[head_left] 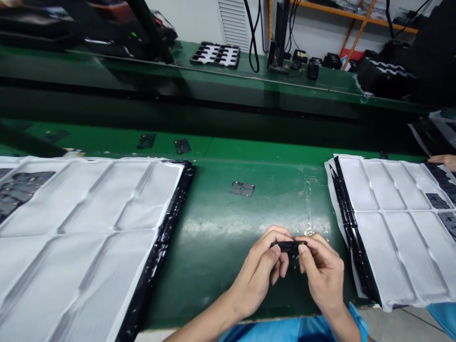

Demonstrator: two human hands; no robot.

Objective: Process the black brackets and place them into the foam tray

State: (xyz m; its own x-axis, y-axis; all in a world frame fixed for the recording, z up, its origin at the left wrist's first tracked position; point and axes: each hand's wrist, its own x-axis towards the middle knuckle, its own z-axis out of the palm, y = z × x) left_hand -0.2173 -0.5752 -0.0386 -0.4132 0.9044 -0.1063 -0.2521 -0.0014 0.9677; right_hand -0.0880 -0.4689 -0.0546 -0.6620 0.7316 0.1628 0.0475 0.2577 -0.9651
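Through the head camera I have the left hand (261, 263) and the right hand (322, 268) close together over the near part of the green bench (213, 275), both closed on one small black part (288, 246). I keep its left end pinched between the left thumb and fingers and its right end between the right thumb and fingers, so it spans the gap between the two hands, long side roughly level. I make out a yellow spot by the right thumb, but the fingers cover too much for me to tell the part's full shape. Beyond the hands I see a flat dark plate (242, 189) lying alone on the bench, and farther back, to its left, two more dark pieces (182, 146) lying apart on the brighter green surface. To my left a large white tray (89, 266) with ridged compartments rests on black layers, dark parts (23, 190) showing at its far left. To my right I have a similar white tray (402, 242), with dark plates (438, 201) toward its right side. Past that tray I see another person's hand (445, 161) at the picture's edge. On the back ledge sits a black-and-white compartment tray (215, 54).
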